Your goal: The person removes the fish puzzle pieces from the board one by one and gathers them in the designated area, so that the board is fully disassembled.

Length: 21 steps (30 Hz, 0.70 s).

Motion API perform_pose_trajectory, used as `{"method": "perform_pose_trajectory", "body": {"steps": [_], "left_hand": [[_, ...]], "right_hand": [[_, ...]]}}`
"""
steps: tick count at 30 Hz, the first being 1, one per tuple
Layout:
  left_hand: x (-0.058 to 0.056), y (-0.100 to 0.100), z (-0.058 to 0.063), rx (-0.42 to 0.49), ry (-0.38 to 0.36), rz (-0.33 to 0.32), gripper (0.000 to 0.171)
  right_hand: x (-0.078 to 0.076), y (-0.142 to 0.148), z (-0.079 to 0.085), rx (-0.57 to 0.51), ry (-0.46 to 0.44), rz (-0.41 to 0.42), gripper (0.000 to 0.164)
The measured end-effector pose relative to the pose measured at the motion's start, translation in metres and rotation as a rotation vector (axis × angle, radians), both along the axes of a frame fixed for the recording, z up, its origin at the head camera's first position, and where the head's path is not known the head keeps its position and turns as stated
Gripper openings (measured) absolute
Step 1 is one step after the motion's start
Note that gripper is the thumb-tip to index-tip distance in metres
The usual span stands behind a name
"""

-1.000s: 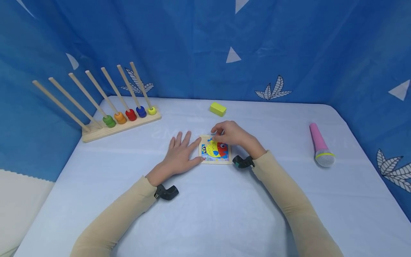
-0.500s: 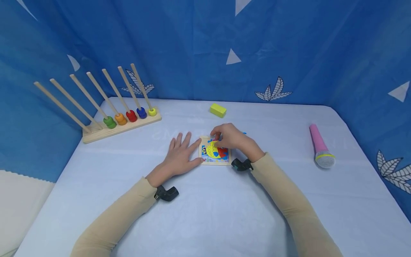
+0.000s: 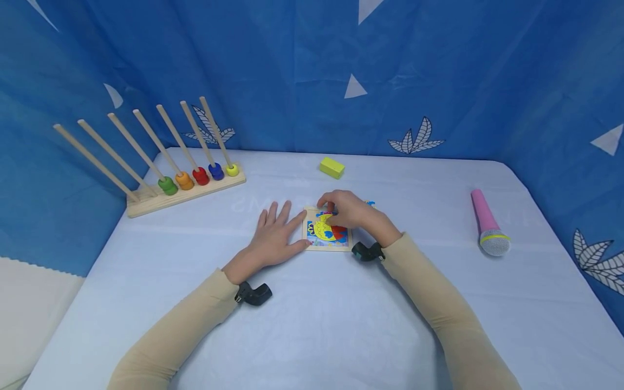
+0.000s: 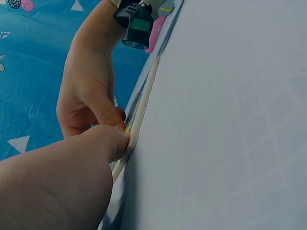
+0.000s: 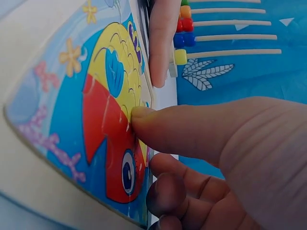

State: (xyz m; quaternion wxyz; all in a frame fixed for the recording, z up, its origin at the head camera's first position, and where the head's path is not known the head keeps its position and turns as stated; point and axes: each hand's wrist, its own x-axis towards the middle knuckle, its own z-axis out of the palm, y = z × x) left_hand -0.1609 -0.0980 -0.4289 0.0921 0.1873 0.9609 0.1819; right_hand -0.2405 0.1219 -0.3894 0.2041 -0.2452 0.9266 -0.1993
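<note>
A small wooden jigsaw puzzle (image 3: 326, 242) with a yellow and red fish lies in its frame on the table. My left hand (image 3: 270, 241) rests flat beside it, fingers spread, with thumb and forefinger touching the frame's left edge. My right hand (image 3: 347, 209) is over the puzzle's upper part, thumb and forefinger bent together around a small puzzle piece. In the right wrist view, the thumb (image 5: 168, 124) lies against the fish's yellow body and hides most of that piece. Bare wood shows at the board's upper left. Another blue-patterned piece (image 3: 370, 203) peeks out behind my right hand.
A wooden rod stacker (image 3: 185, 192) with coloured beads stands at the back left. A yellow-green block (image 3: 332, 167) lies behind the puzzle. A pink toy microphone (image 3: 489, 222) lies on the right. Blue curtain (image 3: 312, 76) closes off the back of the table.
My right hand has shifted slightly lower over the puzzle, and its thumb now covers more of the fish's red head. A blue-patterned piece has come into sight behind that hand. The left hand stays put.
</note>
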Motion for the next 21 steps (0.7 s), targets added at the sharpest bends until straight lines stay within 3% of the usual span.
{"method": "perform_pose_trajectory", "body": {"steps": [7, 14, 21], "left_hand": [[0.000, 0.000, -0.002, -0.001, 0.003, -0.002, 0.078], [0.000, 0.000, -0.003, -0.007, 0.009, -0.001, 0.078], [0.000, 0.000, -0.002, -0.008, 0.014, -0.002, 0.077]], "right_hand": [[0.001, 0.000, -0.001, -0.006, 0.006, -0.009, 0.045], [0.007, -0.004, 0.001, 0.000, 0.021, -0.072, 0.051], [0.012, -0.006, 0.004, 0.014, 0.078, -0.056, 0.048]]}}
